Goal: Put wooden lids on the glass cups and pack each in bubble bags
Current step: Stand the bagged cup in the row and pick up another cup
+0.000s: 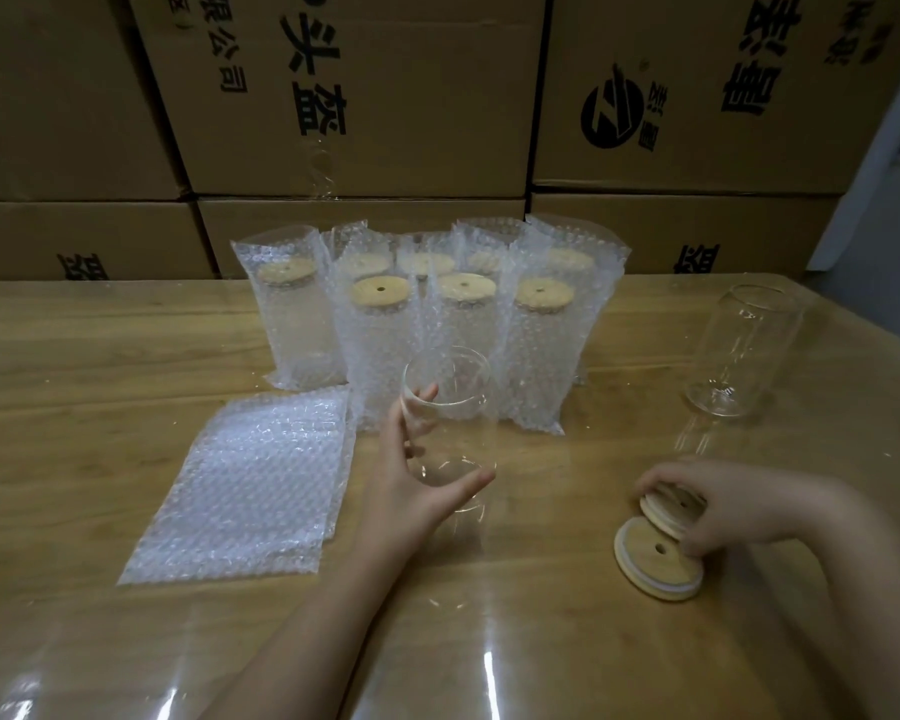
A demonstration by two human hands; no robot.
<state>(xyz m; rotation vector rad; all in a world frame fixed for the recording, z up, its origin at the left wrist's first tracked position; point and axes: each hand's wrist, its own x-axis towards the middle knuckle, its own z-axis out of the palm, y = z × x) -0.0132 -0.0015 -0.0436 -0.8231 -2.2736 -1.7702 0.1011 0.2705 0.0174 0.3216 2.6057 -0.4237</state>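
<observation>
- Fingers (430, 393) and thumb of the left hand (406, 485) are wrapped round the glass cup (453, 407) near the centre of the table (126, 345). The hand holds the cup upright with its mouth open, likely to steady it for capping.
- At 4 o'clock, the right hand (739, 506) has its fingers curled over a wooden lid (666, 511) and pinches its edge, seemingly to lift it.
- A second lid (655, 561) lies flat, touching the first at its 6 o'clock. It is a pale wood disc with a small centre hole and a whitish sealing ring.
- A spare glass cup (739, 350), clear, smooth and cylindrical, stands uncapped at 2 o'clock.
- The flat bubble bags (250, 485) are stacked at 8 o'clock beside the left hand, dimpled and translucent.
- The packed cups (463, 324), lidded and sleeved in bubble bags, stand clustered at 12 o'clock, with cardboard boxes (385, 96) behind.
</observation>
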